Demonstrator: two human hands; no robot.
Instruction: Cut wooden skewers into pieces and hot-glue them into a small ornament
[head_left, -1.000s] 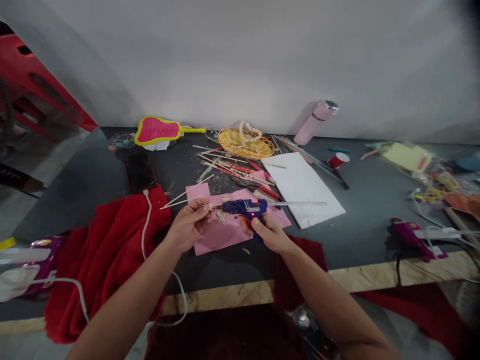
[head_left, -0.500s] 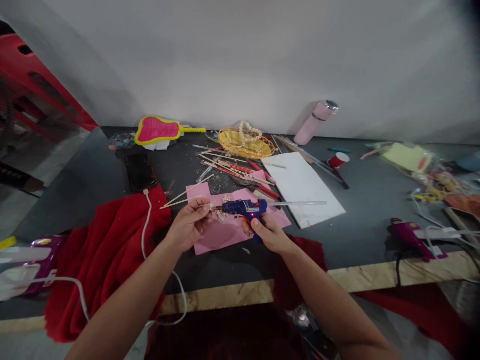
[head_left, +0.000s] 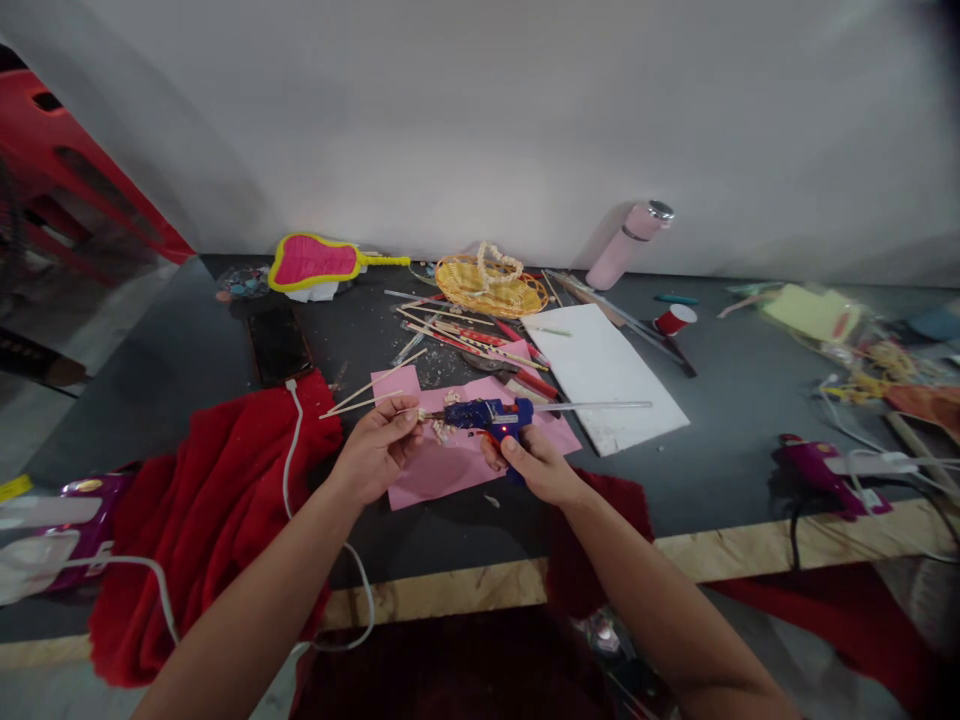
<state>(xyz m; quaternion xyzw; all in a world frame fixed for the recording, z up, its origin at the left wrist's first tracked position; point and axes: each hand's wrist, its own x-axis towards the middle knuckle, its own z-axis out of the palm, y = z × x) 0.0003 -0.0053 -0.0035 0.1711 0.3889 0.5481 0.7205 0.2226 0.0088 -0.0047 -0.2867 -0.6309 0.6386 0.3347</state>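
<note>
A blue glue gun with a small red light lies level in my right hand, whose fingers wrap its handle. A clear glue stick juts out of its back end to the right. My left hand is pinched at the gun's nozzle, on a small pale beaded piece partly hidden by the fingertips. Below both hands is pink paper, with several small pale bits on it, just under the nozzle.
Behind the paper are thin sticks and a yellow wicker basket. A white board and pink bottle stand right. A red cloth, a phone and a pink-and-yellow paddle are left.
</note>
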